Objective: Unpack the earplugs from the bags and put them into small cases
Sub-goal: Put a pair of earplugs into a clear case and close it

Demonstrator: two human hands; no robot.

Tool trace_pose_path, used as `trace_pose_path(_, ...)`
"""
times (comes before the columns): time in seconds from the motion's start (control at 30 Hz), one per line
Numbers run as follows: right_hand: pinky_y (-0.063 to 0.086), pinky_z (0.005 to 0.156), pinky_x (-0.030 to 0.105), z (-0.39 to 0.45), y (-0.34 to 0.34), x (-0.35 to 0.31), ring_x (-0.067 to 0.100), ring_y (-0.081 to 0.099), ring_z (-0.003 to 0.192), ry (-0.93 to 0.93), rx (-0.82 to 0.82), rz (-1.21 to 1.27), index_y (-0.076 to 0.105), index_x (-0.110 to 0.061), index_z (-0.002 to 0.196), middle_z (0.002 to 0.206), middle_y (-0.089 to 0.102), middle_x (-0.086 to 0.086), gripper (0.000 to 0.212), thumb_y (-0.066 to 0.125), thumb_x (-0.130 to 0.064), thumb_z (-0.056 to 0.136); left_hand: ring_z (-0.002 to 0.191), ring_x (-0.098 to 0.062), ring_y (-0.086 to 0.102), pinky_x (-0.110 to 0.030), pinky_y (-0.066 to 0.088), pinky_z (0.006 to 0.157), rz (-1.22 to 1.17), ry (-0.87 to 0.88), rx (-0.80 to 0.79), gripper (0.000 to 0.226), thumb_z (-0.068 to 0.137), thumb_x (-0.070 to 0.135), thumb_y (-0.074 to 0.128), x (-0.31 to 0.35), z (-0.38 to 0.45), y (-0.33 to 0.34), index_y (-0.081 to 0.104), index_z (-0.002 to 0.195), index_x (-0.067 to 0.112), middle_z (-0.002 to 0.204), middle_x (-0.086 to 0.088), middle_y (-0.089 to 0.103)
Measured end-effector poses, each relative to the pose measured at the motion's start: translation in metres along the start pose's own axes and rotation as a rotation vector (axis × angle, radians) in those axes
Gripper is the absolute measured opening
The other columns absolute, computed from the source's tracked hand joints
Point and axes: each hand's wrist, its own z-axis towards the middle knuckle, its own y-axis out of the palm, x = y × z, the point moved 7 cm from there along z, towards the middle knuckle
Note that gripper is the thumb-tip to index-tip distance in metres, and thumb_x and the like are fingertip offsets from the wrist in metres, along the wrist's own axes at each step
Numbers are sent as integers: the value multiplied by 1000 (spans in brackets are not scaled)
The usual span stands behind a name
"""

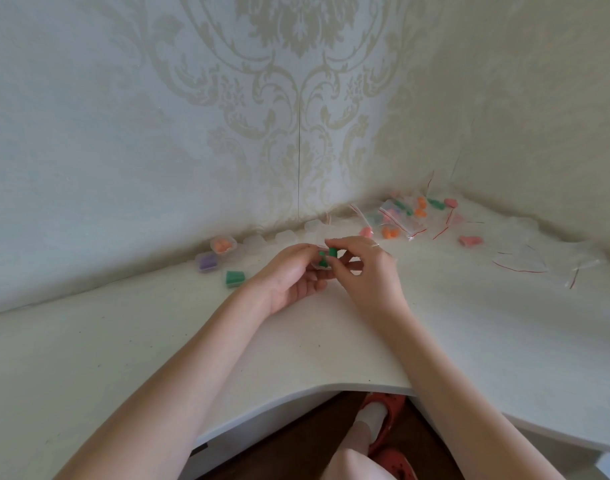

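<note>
Looking down, we see a white corner desk (296,341) set against patterned wallpaper (296,98), which fills the upper half of the view. Our two bare forearms reach in from the bottom edge and meet over the middle of the desk.

Our left hand (289,275) lies palm up with its fingers curled around a small clear case (319,266); the case is largely hidden between the two hands, so we cannot tell how far it is open. Our right hand (365,268) arches over it from the right, thumb and forefinger pinching a green earplug (332,252) just above the case. A second green earplug (322,262) sits lower, in or at the case.

Toward the right rear corner lies a loose pile of clear zip bags (400,216) with red seal strips, some holding orange, green and pink earplugs. Flat bags (519,263) lie apart from it further right, near a loose pink pair (470,240).

To the left of our hands, three filled cases stand near the wall: one with orange earplugs (222,244), one with purple (207,262), and one with green (235,278) nearest us. A row of clear cases (282,237) runs along the wall behind our hands.

Below the desk edge, a foot in a red clog (379,420) rests on the dark floor.
</note>
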Motion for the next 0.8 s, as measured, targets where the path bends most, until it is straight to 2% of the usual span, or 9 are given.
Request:
trace_pose_path(0.13, 44, 70, 5, 0, 4, 0, -11, 54, 80, -19, -41, -9, 69, -9, 114, 104, 57, -4, 35, 62, 5, 82, 51, -9, 62, -18, 40, 46, -22, -8, 0, 22, 93, 2, 39, 0, 0, 0, 57, 82, 8, 68, -3, 68)
trace_pose_path(0.3, 37, 67, 2, 0, 0, -4, -14, 51, 76, -22, -39, 0, 70, -9, 109, 94, 58, -1, 31, 67, 4, 81, 52, -7, 61, -18, 39, 49, -7, -28, 11, 22, 93, 3, 41, -2, 1, -1, 60, 82, 10, 62, 2, 65)
trace_pose_path(0.43, 38, 63, 7, 0, -6, 2, -4, 50, 67, 69, 20, 16, 70, -16, 89, 83, 63, 0, 17, 73, -5, 77, 66, -11, 64, -18, 41, 49, -17, -32, -2, 20, 91, 4, 43, -3, 3, -2, 62, 91, 9, 78, -4, 63)
trace_pose_path(0.53, 38, 61, 9, 0, -10, 3, 1, 49, 65, 91, 47, 66, 65, -18, 84, 79, 63, -9, 17, 72, -4, 78, 68, -13, 65, -17, 42, 47, -6, -31, 14, 21, 90, 4, 44, -4, 3, -3, 64, 91, 10, 78, -3, 64)
trace_pose_path(0.7, 34, 67, 10, 1, -8, 5, 4, 53, 77, 26, 38, -87, 75, -21, 92, 84, 65, -14, 15, 68, -10, 84, 70, -14, 65, -18, 44, 47, 9, -15, 13, 25, 93, 3, 40, -2, 0, -2, 64, 92, 8, 81, -5, 67)
trace_pose_path(0.8, 37, 75, 16, 2, -8, 7, 13, 50, 86, -9, 49, -140, 75, -18, 94, 90, 63, -8, 14, 67, -10, 85, 70, -15, 65, -19, 43, 47, -1, -11, 1, 23, 94, 5, 41, -2, 1, -2, 64, 90, 8, 81, -5, 66)
